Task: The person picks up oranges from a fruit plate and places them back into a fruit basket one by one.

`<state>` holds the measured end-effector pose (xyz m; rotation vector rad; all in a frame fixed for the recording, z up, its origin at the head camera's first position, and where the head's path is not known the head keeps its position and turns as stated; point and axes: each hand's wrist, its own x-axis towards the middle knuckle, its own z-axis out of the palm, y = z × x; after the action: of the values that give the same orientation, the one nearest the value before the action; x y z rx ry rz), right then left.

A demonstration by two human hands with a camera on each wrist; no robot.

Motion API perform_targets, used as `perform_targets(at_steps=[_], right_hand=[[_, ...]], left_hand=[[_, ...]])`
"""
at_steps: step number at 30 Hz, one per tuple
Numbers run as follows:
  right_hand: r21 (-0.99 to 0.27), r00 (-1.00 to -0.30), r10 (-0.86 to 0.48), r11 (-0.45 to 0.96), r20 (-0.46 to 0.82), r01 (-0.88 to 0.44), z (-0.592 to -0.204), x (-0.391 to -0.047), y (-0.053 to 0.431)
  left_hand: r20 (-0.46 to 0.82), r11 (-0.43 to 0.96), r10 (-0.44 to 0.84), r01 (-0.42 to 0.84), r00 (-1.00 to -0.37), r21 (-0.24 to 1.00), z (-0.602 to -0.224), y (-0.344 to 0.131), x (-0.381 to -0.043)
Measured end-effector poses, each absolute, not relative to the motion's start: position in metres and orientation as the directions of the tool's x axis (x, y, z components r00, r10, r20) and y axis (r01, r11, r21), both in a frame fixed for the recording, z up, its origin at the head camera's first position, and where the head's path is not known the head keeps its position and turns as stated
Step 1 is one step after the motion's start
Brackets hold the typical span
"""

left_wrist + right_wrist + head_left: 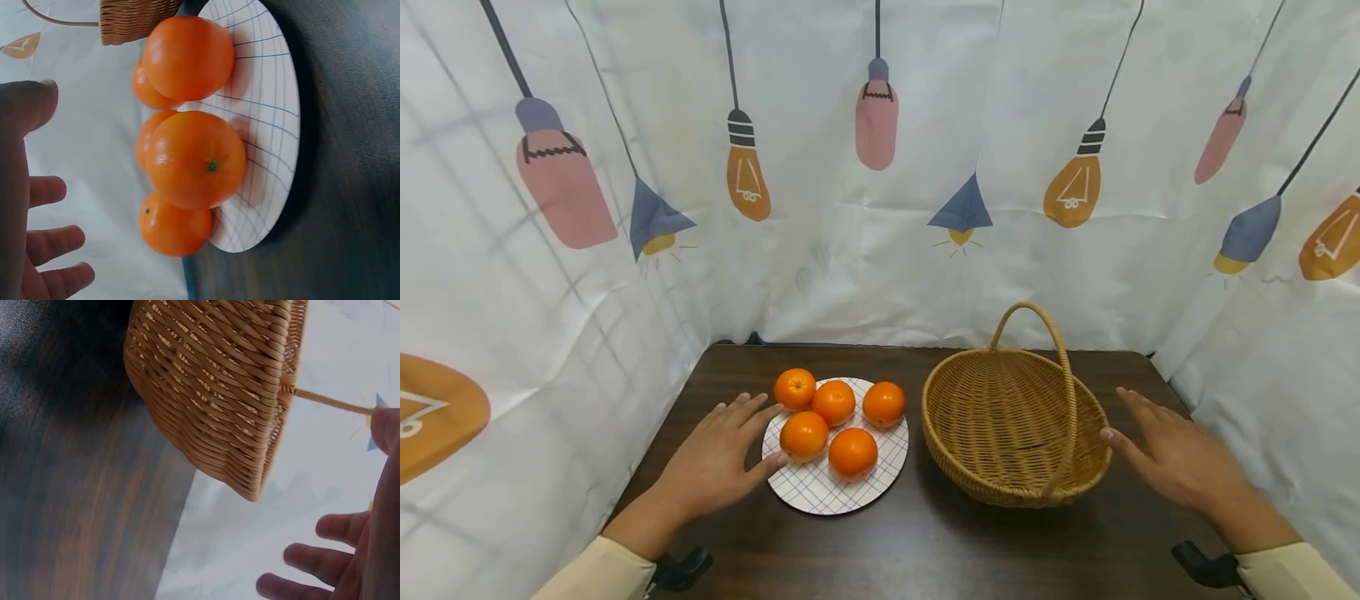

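Several oranges (853, 454) sit on a round white plate (805, 492) with a dark grid pattern, left of the table's middle. In the left wrist view, one orange (197, 160) shows its green stem end. My left hand (718, 458) hovers at the plate's left side, fingers spread, holding nothing. To the right stands a woven wicker basket (1000, 425) with a tall arched handle (1070, 400); nothing lies inside it. My right hand (1180, 458) is held beside the basket's right rim, fingers extended and grasping nothing. The right wrist view shows the basket's woven side (212, 387) near that hand.
The dark wooden table (895, 550) carries the plate and basket side by side, with a gap between them. White cloth (850, 275) printed with hanging lamps and bulbs encloses the table at the back and both sides.
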<state>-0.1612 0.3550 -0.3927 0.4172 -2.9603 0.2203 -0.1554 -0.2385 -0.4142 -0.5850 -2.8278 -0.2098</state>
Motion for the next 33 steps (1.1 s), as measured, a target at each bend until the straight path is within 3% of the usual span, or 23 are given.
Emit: perform_targets(at_steps=[15,33], right_hand=[[-0.183,-0.979,-0.192,0.962,0.067,-0.202,-0.408,-0.166,0.358],[-0.193,-0.984,-0.173,0.964,0.051,-0.180,-0.422,-0.164,0.355]], left_hand=[[0.304,0.902,0.332,0.395,-0.893,0.175,-0.439,-0.233,-0.169],[0.302,0.897,0.290,0.368,-0.908,0.243,-0.465,-0.225,-0.175]])
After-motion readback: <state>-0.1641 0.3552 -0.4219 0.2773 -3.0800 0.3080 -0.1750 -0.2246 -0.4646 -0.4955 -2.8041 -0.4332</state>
